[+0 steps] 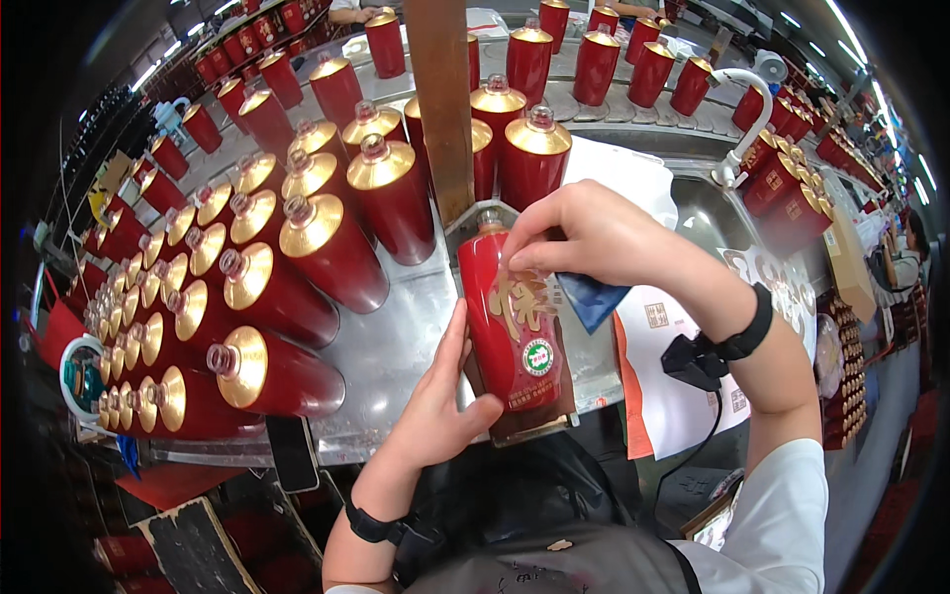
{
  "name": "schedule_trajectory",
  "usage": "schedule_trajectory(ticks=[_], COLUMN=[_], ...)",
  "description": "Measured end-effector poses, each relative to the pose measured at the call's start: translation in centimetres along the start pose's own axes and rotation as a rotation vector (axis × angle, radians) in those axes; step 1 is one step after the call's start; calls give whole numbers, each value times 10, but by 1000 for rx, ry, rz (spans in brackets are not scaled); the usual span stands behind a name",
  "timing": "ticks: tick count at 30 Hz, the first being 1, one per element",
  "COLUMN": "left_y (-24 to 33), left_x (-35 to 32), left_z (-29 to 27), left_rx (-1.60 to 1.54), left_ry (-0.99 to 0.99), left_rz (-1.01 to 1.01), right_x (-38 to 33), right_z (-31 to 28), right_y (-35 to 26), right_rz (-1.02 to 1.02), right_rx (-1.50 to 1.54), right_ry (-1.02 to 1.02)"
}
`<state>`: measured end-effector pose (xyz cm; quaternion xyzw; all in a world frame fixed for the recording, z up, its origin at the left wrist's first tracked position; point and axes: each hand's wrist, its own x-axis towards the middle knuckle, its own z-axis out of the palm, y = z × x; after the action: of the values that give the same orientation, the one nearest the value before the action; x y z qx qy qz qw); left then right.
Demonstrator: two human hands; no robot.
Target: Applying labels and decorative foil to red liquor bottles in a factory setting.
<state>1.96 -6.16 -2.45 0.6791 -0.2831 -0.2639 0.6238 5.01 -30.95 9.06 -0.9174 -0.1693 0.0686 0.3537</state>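
Observation:
A red bottle [507,327] with a gold emblem and a round green-and-white sticker lies in a metal cradle [465,233] in front of me. My left hand [435,401] steadies the bottle's lower left side, thumb against its base. My right hand [584,238] rests on the upper part of the bottle, fingertips pinching a thin clear label against the red surface and holding a blue cloth [592,297] beneath the palm. Both wrists wear black straps.
Several red bottles with gold shoulders [327,247] crowd the metal table [396,337] to my left and behind. A wooden post [442,99] rises behind the cradle. More red bottles [594,64] stand on a conveyor beyond. White sheets [683,327] lie right, red boxes [782,188] further right.

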Motion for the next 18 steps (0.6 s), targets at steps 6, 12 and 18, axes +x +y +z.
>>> schedule_trajectory(ticks=[6, 12, 18], left_y=[6, 1, 4], left_x=[17, 14, 53], left_z=[24, 14, -6], left_rx=[149, -57, -423], left_ry=[131, 2, 172], left_rz=[-3, 37, -114], right_x=[15, -7, -72], right_z=[19, 36, 86], right_y=[22, 57, 38], right_rz=[-17, 56, 395], right_rx=[-148, -35, 547], right_ry=[163, 468, 154])
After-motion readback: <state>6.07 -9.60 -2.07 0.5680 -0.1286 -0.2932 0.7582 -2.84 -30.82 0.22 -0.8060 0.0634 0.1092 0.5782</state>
